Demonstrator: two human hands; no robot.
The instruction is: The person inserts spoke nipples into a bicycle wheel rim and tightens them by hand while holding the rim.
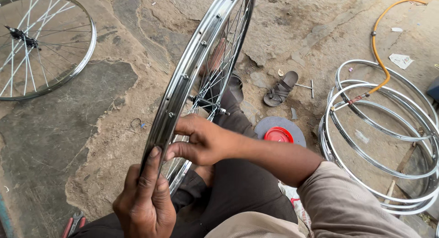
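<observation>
A spoked bicycle wheel with a shiny steel rim [194, 59] stands on edge between my knees, seen almost edge-on. My left hand [144, 201] grips the near part of the rim from below, thumb lying up along the rim. My right hand [203, 139] reaches in from the right, fingertips pinched at the spokes just inside the rim. The hub and axle [201, 100] show between the spokes. What the right fingers pinch is too small to tell.
A second spoked wheel [41, 41] lies flat at top left. Several bare steel rims [379, 128] are stacked on the right with an orange hose [379, 45] over them. A sandal [280, 89], a red lid [278, 135] and red-handled pliers [73, 223] lie on the dirt ground.
</observation>
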